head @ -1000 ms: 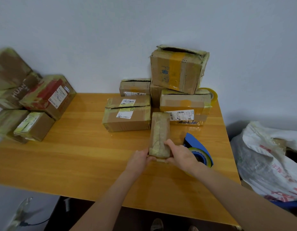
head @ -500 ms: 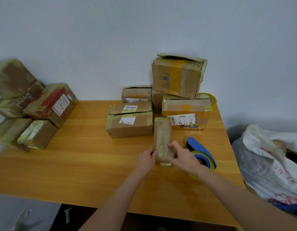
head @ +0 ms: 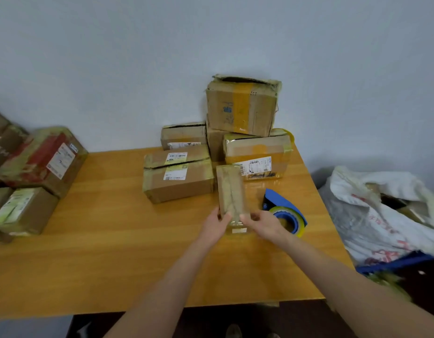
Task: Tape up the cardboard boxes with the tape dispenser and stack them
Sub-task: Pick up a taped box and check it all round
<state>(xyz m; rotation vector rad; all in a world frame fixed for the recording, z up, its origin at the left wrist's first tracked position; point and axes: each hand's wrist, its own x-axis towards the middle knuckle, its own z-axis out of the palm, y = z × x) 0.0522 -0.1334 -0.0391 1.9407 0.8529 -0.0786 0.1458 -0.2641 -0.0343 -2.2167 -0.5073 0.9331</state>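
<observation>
Narrow box taped, not yet stacked.
We hold the narrow box [head: 231, 191] flat on the bench [head: 113, 240], mid-right: left hand [head: 214, 224] and right hand [head: 266, 223] each with the grip pinching a near corner. Its top looks glossy with tape. The tape dispenser [head: 285, 211] lies just right, untouched. Behind, the far stack [head: 256, 154] stands; its top carton [head: 242, 108] gapes and, we judge, wants taping.

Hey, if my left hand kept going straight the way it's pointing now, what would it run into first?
The narrow taped box: your left hand grips its near end. Pushed further, that box would probably meet the labelled box behind it, though depth is unclear.
</observation>
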